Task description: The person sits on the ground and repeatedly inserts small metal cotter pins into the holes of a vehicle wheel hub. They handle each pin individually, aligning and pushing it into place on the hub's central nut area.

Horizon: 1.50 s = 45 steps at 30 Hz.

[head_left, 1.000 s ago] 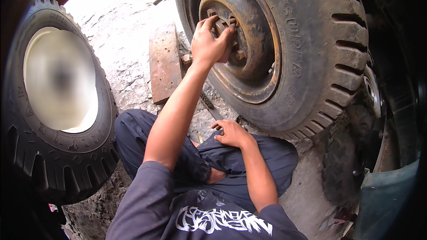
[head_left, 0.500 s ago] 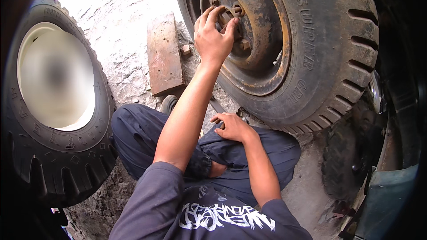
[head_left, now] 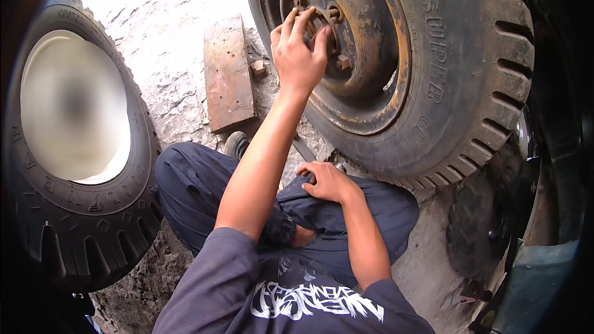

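My left hand (head_left: 299,59) reaches up to the big rusty wheel (head_left: 374,31), its arm stretched out. The thumb and fingers curve around the wheel hub (head_left: 318,25) at its middle, between the rusty wheel nuts (head_left: 343,62). The palm hides part of what the fingertips touch. My right hand (head_left: 329,182) rests low over my folded leg, near the tyre's lower edge. Its fingers bend loosely, with the thumb apart, and nothing shows in them. A ribbed black tyre (head_left: 427,105) surrounds the rusty wheel.
Another tyre (head_left: 93,229) with a cream rim (head_left: 117,167) stands at my left. A worn wooden block (head_left: 229,80) lies on the rough ground, with a small rusty nut (head_left: 258,67) beside it. A metal bar (head_left: 302,148) lies near my right hand. A dark tyre (head_left: 476,229) stands at the right.
The view has shifted slightly, so both tyres sit a little differently in it. My left hand stays at the hub, and my right hand has barely moved.
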Tool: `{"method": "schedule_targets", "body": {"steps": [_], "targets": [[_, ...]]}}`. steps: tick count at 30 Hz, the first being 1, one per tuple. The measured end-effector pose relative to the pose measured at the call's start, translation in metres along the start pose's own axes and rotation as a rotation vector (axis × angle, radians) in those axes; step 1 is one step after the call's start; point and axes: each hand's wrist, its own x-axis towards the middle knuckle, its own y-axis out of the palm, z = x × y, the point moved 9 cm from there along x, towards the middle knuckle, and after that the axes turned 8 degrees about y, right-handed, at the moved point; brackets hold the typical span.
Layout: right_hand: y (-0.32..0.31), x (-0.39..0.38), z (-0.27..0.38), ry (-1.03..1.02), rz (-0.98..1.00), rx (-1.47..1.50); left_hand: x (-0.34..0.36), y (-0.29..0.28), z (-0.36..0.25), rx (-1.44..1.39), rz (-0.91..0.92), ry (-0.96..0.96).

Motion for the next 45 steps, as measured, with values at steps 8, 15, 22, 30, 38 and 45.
{"method": "schedule_targets", "body": {"steps": [8,15,22,30,38,45], "targets": [[-0.009,0.008,0.024,-0.097,-0.026,0.047,0.011,0.0,-0.002,0.078,-0.136,-0.152],[-0.009,-0.002,0.016,-0.092,-0.037,-0.009,-0.008,-0.003,-0.004,0.025,-0.053,0.015],[-0.007,-0.001,0.025,-0.137,-0.044,0.01,0.019,0.002,0.007,0.01,-0.014,-0.455],[-0.016,-0.003,0.03,-0.166,-0.058,0.026,-0.007,0.0,-0.001,-0.001,0.03,-0.143],[-0.008,-0.007,0.021,-0.103,-0.05,0.017,0.0,0.003,-0.001,0.114,-0.009,-0.232],[-0.012,-0.004,0.028,-0.137,-0.05,0.037,-0.007,0.003,-0.01,0.154,-0.013,-0.196]]}}
